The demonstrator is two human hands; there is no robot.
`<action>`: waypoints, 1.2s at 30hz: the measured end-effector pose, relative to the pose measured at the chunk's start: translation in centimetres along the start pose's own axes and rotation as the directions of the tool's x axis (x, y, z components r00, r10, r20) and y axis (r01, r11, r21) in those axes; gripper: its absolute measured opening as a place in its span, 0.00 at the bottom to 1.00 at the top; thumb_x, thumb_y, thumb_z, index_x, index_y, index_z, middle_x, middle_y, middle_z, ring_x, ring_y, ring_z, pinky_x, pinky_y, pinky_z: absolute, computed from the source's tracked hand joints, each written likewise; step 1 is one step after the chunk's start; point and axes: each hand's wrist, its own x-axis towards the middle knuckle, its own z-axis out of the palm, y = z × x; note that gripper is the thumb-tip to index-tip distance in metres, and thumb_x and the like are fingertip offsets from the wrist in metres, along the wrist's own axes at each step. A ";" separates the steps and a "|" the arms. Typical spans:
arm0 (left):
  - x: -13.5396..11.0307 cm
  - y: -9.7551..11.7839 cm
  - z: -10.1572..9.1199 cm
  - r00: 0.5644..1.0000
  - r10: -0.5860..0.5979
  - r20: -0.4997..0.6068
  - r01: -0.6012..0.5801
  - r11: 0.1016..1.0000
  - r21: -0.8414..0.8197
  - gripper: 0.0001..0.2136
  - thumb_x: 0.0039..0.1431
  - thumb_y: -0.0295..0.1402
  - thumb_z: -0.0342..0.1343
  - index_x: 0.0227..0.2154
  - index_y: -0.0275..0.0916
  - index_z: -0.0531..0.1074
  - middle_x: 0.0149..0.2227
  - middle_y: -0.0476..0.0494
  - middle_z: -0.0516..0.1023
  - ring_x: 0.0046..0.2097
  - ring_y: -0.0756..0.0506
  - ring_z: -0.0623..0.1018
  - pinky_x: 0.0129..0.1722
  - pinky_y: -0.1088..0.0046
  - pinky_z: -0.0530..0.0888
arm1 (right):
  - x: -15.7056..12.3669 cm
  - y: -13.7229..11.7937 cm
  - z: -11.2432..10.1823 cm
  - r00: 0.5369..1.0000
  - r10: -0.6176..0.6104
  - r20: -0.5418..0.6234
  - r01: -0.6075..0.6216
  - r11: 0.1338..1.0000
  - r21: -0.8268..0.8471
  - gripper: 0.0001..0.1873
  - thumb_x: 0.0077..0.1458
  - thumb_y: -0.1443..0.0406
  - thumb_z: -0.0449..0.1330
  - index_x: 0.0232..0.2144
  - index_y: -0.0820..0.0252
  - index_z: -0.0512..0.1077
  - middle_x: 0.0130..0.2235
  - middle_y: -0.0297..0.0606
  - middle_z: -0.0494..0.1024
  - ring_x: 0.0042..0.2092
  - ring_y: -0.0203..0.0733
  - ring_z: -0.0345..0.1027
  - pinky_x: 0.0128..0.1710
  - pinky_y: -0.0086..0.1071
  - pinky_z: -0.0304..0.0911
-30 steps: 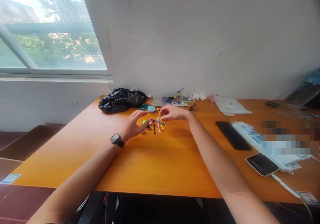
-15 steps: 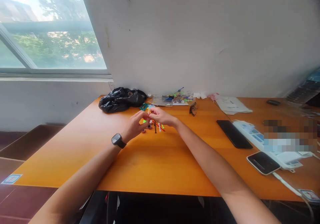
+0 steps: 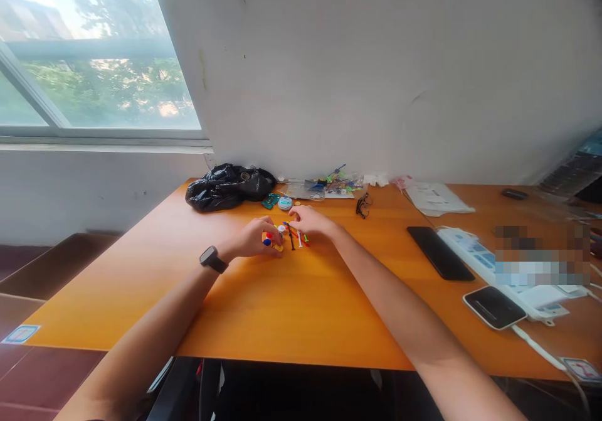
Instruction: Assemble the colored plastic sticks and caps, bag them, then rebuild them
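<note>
My left hand (image 3: pixel 253 238), with a dark watch (image 3: pixel 213 259) on the wrist, curves low over small round pieces on the table. Its fingers and thumb are apart around a red and blue piece (image 3: pixel 268 239) and a yellow piece (image 3: pixel 279 247); whether they touch the pieces is hard to see. Just to the right, my right hand (image 3: pixel 309 219) hovers with thumb and index finger apart. Beneath it lie thin plastic sticks, among them a black stick (image 3: pixel 292 239), a white stick (image 3: pixel 300 239) and a green one (image 3: pixel 306 238). A blue tip (image 3: pixel 286 224) shows near the right thumb.
Behind my hands are a black plastic bag (image 3: pixel 226 189), a round light-blue container (image 3: pixel 285 203), a green piece (image 3: pixel 270 201) and clear bags of small parts (image 3: pixel 324 187). To the right lie a black slab (image 3: pixel 439 253), a power strip (image 3: pixel 470 248) and a phone (image 3: pixel 493 306).
My hands, earlier together around a yellow stick, have come apart. The left moved left and down to the round pieces; the light-blue container is now uncovered.
</note>
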 end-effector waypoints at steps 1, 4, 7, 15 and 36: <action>0.0 -0.2 -0.3 1.000 0.020 -0.010 -0.020 1.000 0.010 0.13 0.53 0.49 0.73 0.33 0.46 0.84 0.37 0.44 0.82 0.41 0.41 0.80 0.43 0.62 0.79 | -0.1 -0.2 0.0 1.000 -0.008 0.006 0.008 1.000 -0.009 0.19 0.59 0.64 0.65 0.53 0.62 0.76 0.41 0.44 0.82 0.41 0.46 0.76 0.41 0.32 0.67; -0.1 -0.7 -0.8 0.996 0.069 -0.048 -0.067 0.997 0.031 0.18 0.55 0.50 0.72 0.44 0.47 0.83 0.49 0.42 0.83 0.54 0.36 0.78 0.57 0.55 0.76 | -0.6 -0.8 -0.1 0.999 -0.007 -0.053 0.002 0.996 -0.094 0.18 0.61 0.59 0.65 0.51 0.60 0.76 0.47 0.47 0.82 0.47 0.51 0.77 0.45 0.34 0.68; -0.3 -0.8 -0.2 0.998 0.050 -0.041 -0.047 0.997 0.061 0.27 0.60 0.53 0.67 0.59 0.48 0.75 0.60 0.37 0.77 0.62 0.33 0.73 0.62 0.52 0.73 | -1.4 -1.5 0.0 0.993 0.070 -0.090 -0.090 0.968 -0.236 0.21 0.64 0.54 0.61 0.53 0.61 0.74 0.56 0.54 0.77 0.57 0.60 0.73 0.52 0.41 0.68; -0.2 -1.0 2.2 0.996 0.066 0.058 -0.075 0.984 0.163 0.22 0.72 0.49 0.54 0.60 0.43 0.67 0.63 0.31 0.71 0.67 0.34 0.70 0.67 0.47 0.68 | -2.4 -2.0 0.6 0.987 0.160 0.018 -0.146 0.935 -0.324 0.22 0.66 0.56 0.57 0.57 0.62 0.70 0.64 0.60 0.68 0.63 0.68 0.65 0.59 0.53 0.65; 0.1 -2.3 2.9 0.995 0.090 -0.030 -0.086 0.991 0.103 0.23 0.71 0.44 0.58 0.64 0.42 0.66 0.62 0.30 0.74 0.62 0.36 0.76 0.63 0.52 0.74 | -7.1 -0.8 7.5 0.978 -0.118 -0.169 0.158 0.956 0.246 0.38 0.70 0.55 0.51 0.76 0.59 0.50 0.73 0.52 0.61 0.73 0.53 0.56 0.71 0.49 0.56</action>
